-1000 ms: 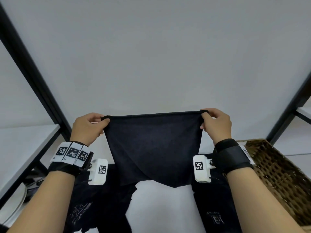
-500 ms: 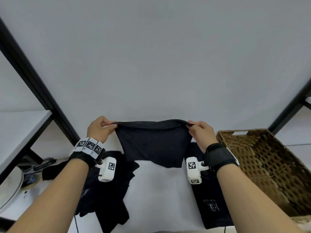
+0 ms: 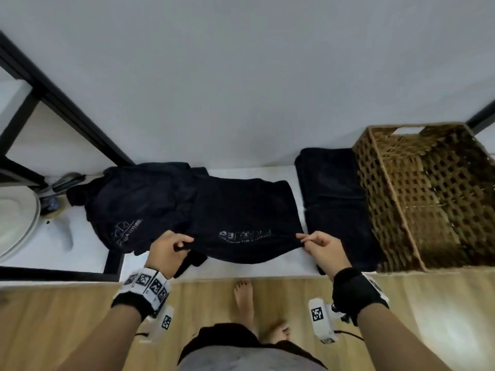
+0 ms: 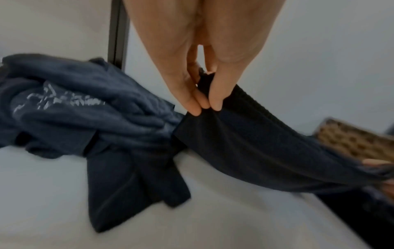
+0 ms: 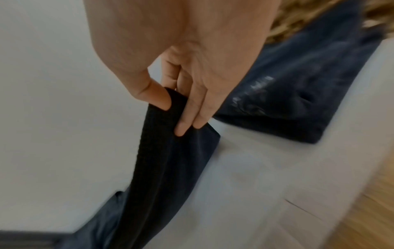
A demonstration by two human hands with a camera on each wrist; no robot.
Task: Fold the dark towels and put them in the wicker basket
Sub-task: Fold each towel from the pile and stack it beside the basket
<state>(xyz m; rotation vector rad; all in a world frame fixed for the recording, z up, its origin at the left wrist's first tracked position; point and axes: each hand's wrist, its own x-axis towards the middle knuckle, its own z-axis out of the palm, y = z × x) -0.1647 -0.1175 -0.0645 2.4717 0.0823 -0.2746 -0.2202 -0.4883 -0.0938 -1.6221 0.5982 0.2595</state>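
on the white shelf (image 3: 267,266) two hands, left hand (image 3: 167,250) and right hand (image 3: 325,250), pinch one dark towel (image 3: 241,212) beside one wicker basket (image 3: 417,199)

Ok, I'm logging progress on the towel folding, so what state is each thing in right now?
held towel: spread on the shelf, near edge lifted, pinched at both corners.
left hand: pinches the towel's left corner.
right hand: pinches the right corner.
towel pile: crumpled, unfolded, at left.
folded towel: lies flat beside the basket.
wicker basket: upright, no towel seen inside.
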